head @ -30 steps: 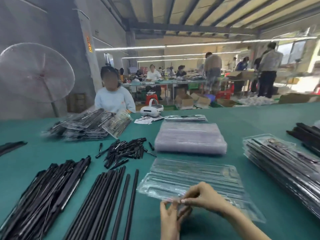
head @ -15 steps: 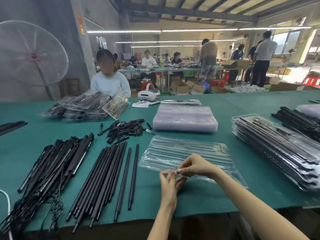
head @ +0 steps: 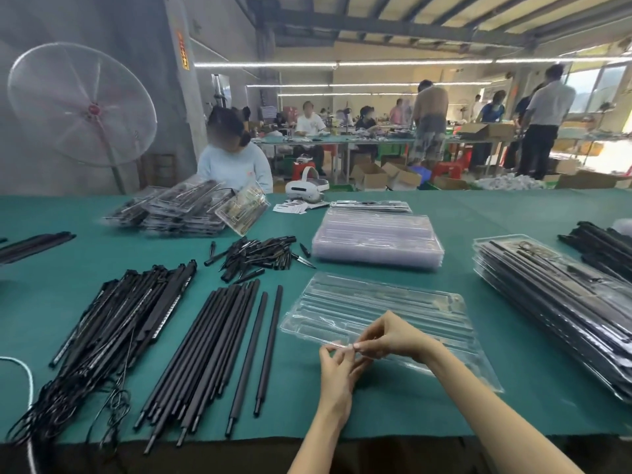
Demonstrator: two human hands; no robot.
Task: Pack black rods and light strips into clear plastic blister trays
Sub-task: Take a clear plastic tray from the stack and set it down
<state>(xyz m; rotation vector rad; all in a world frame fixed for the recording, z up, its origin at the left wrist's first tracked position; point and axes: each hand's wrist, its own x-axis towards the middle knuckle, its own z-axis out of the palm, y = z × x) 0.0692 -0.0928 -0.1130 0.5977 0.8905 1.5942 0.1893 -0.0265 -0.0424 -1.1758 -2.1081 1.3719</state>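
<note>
Green table [head: 513,398]: fingers [head: 362,342] pinch tray edge [head: 337,344] (both hands).

Both forearms are bare, no sleeves, with pale-painted nails on the fingers [head: 355,345].

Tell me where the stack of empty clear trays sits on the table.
In the head view the stack of empty clear trays sits centre-right on the green table, just beyond the single open tray the hands are working on, right of the small black parts.
</note>
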